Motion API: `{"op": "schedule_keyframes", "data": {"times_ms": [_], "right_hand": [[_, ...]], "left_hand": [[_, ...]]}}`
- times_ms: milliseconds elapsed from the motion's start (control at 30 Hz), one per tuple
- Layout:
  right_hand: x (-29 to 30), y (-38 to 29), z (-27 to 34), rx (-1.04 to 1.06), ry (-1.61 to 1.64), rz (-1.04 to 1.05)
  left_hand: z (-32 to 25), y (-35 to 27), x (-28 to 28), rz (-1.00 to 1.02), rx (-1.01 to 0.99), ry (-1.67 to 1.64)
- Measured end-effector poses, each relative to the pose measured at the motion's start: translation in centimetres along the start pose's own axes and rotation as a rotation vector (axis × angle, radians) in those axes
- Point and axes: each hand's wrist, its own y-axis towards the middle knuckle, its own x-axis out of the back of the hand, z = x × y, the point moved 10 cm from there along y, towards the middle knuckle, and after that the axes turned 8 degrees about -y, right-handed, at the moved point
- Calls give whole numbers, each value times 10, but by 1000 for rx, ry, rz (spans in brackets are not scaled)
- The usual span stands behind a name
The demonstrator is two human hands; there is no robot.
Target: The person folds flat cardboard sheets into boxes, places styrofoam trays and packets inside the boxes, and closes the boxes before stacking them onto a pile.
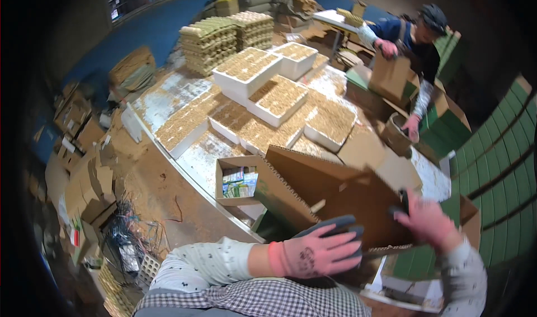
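Both my hands wear pink work gloves with dark palms. My left hand (321,250) is spread with its fingers apart over the near edge of an open corrugated cardboard box (285,195), holding nothing that shows. At the box's right side is my right hand (426,218), blurred, with its thumb and a finger spread near the cardboard; whether it touches the wall I cannot tell. A small pale piece (318,206) lies inside the box. Left of the box, a smaller cardboard box (237,200) holds several printed packets (241,183). A loose cardboard sheet (363,149) lies beyond the large box.
White foam boxes (243,86) filled with tan grain-like material cover the table, some stacked. Pulp egg trays (209,44) are piled behind. A co-worker (402,36) handles cardboard across the table. Green boxes (495,149) stand at right; cardboard scraps (90,178) and tangled strings lie at left.
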Motion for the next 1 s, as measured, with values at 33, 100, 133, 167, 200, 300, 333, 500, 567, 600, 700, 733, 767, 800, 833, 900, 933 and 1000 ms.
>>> {"op": "schedule_keyframes", "data": {"times_ms": [33, 100, 133, 167, 200, 300, 333, 500, 567, 600, 700, 733, 767, 800, 833, 900, 933, 1000], "right_hand": [[18, 21, -3, -101, -11, -52], [80, 43, -13, -86, 166, -676], [89, 62, -5, -67, 223, -607], [63, 88, 2, -35, 204, -523], [52, 97, 24, 37, 83, -600], [86, 67, 59, 58, -113, -712], [107, 36, 82, 206, -149, -856], [16, -21, 106, 596, 146, 220], [-6, 14, 112, 141, 81, -528], [-31, 33, 128, 12, -159, -511], [45, 27, 115, 253, -161, -436], [65, 28, 71, 240, -3, -548], [105, 6, 20, 145, 258, -853], [74, 18, 6, -25, 26, -845], [46, 22, -15, -212, -224, -807], [17, 51, 82, -25, -422, -592], [-6, 52, 87, -116, 238, -470], [-38, 51, 62, -25, 717, -280]], "left_hand": [[-14, 3, 24, -14, -71, -68], [-27, 11, 25, 273, -173, -283], [-26, 12, 20, 482, -199, -299], [-3, 22, 34, 432, -120, -408], [25, 33, 48, 377, -33, -512], [172, 0, 62, 302, 790, 54], [207, -33, 74, 274, 1065, 222], [169, -14, 5, 860, 667, 171], [184, 9, -24, 852, 658, 139], [194, 9, -41, 818, 654, 185], [218, -2, -70, 474, 656, 326], [215, -1, -74, 617, 748, 309], [208, 13, -44, 252, 644, 310], [190, 20, -11, -108, 514, 294], [182, 30, 10, -268, 476, 297], [209, 8, 14, -210, 620, 417], [223, -3, 2, -134, 731, 480], [238, -47, -31, 390, 1165, 114]]}}
